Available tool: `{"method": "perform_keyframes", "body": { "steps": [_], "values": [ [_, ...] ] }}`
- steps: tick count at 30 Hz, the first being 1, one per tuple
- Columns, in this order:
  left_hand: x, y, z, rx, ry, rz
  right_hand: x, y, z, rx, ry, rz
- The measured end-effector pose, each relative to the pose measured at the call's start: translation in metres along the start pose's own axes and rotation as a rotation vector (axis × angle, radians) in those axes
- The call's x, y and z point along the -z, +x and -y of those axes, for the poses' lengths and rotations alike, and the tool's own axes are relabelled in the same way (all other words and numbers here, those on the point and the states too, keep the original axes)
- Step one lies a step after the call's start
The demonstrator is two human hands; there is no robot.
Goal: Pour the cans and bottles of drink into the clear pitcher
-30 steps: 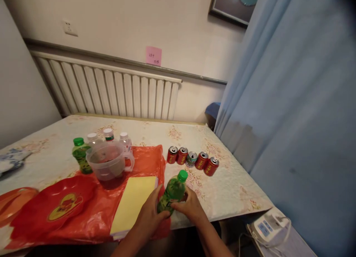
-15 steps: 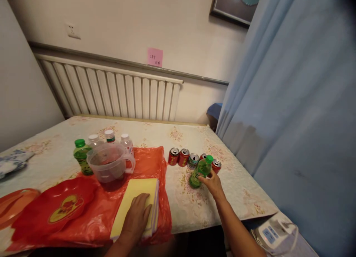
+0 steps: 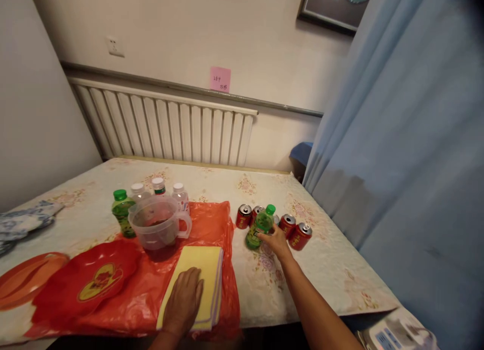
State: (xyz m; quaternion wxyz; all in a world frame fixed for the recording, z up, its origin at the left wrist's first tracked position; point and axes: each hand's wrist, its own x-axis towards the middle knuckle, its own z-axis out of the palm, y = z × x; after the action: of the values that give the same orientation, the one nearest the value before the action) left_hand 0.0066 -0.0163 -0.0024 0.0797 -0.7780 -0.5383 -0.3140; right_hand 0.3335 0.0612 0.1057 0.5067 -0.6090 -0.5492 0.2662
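Note:
My right hand (image 3: 277,243) grips a green plastic bottle (image 3: 259,229) with a green cap, tilted slightly, in front of a row of drink cans. Several cans stand behind it, among them a red can (image 3: 301,236) at the right end and a red can (image 3: 244,216) at the left end; the bottle partly hides those between. My left hand (image 3: 185,297) lies flat, palm down, on a folded yellow cloth (image 3: 206,261). Under the cloth spreads a red plastic bag (image 3: 209,221). A clear plastic measuring jug (image 3: 155,229) stands on the bag, left of the cloth.
Behind the jug stand a second green bottle (image 3: 123,214) and several white-capped bottles, one white-capped bottle (image 3: 180,196) nearest the handle. A red scalloped tray (image 3: 68,284) and an orange dish (image 3: 26,282) lie at left. A blue curtain (image 3: 397,163) hangs along the right side.
My right hand has carried the green bottle leftward along the cans, uncovering the red cans at the right. My left hand stays on the cloth. The view has shifted slightly.

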Motion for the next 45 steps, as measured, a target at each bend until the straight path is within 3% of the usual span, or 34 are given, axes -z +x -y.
{"method": "perform_keyframes", "body": {
  "steps": [11,26,31,33,40,45],
  "values": [
    [0.006,0.001,-0.006,0.026,-0.001,-0.033,-0.047,0.022,-0.006,0.014,0.031,0.074],
    [0.006,-0.001,-0.009,0.075,0.002,0.029,-0.055,0.010,-0.004,0.020,0.001,0.025],
    [0.012,0.000,-0.013,0.090,-0.042,0.073,-0.051,-0.020,-0.007,-0.091,-0.036,-0.179],
    [0.014,0.001,-0.014,0.098,-0.045,0.084,-0.054,-0.039,-0.008,-0.112,-0.047,-0.185],
    [0.022,0.001,-0.020,0.110,-0.052,0.130,-0.087,-0.117,0.007,-0.086,0.033,0.138],
    [0.025,0.001,-0.023,0.117,-0.037,0.167,-0.102,-0.155,0.022,-0.095,0.096,0.342]
  ]
}}
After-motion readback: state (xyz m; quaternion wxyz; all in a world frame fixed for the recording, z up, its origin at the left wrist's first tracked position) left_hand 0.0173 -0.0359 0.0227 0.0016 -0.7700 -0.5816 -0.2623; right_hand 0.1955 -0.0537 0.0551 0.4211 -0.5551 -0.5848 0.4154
